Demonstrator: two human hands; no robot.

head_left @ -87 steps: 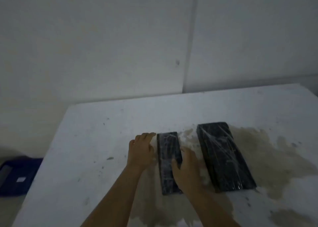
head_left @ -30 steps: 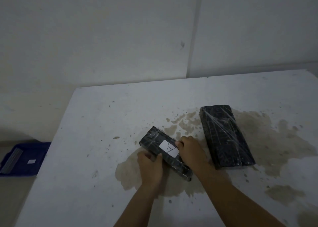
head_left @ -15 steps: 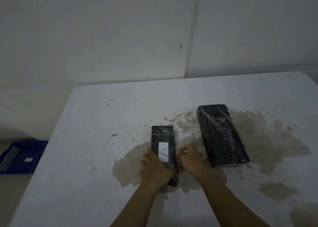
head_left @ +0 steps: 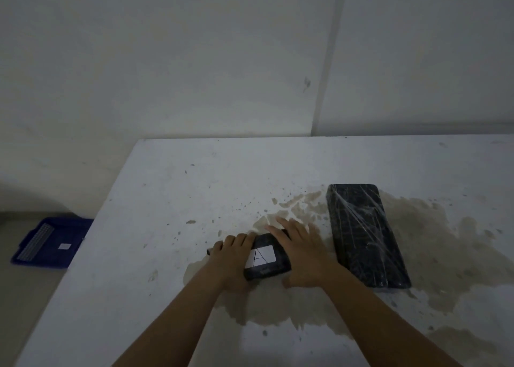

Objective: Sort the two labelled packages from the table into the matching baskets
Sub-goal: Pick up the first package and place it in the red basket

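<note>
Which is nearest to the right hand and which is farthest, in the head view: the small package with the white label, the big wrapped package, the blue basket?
1. Small package: under the right hand, touching.
2. Big package: on the table, just to its right.
3. Blue basket: on the floor, far left.

Dim, grey, low-contrast view with soft blur and wide-angle bend.

Light is weak and even, with no clear source; the wall (head_left: pixel 167 60) fades to murky grey, darkest at the upper left and the left edge of the frame. The counter (head_left: pixel 194 186) is the palest area, at centre. Shadows are faint: a soft one under the right hand (head_left: pixel 303 251), whose fingers are smeared by motion. The plastic wrap on the big package (head_left: pixel 364 233), right of centre, catches thin streaks of glare. The white label (head_left: pixel 261 256) stands out brightly. The counter's edges splay towards the lower corners. The blue basket (head_left: pixel 50 241), lower left, looks soft and grainy.
</note>
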